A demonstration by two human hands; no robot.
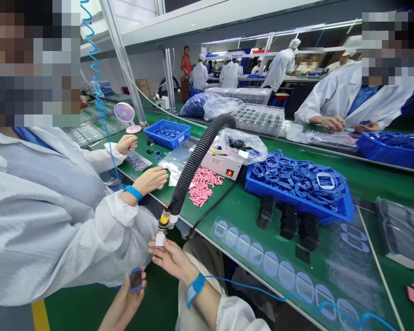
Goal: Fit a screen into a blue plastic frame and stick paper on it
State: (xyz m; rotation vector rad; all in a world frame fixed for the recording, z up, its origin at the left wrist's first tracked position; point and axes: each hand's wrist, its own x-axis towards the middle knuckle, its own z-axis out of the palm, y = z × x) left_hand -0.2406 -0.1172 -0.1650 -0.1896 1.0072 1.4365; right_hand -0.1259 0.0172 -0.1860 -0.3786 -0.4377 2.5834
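My left hand (pixel 126 299) is closed around a small blue-framed screen (pixel 135 279), its dark face turned up. Higher and to the right, my right hand (pixel 174 259), with a blue wrist strap (pixel 196 287), pinches a small white piece (pixel 159 239). That piece sits right under a yellow-and-black nozzle (pixel 164 218) at the end of a ribbed black hose (pixel 196 161); whether they touch, I cannot tell. Both hands are off the front edge of the green bench (pixel 234 207).
A blue bin (pixel 351 207) heaped with blue frames stands right, behind black stacks (pixel 289 221) and a clear film strip of oval pieces (pixel 256 253). Pink strips (pixel 202 186) lie by a white box (pixel 215 165). A co-worker's hand (pixel 152 178) is close on the left.
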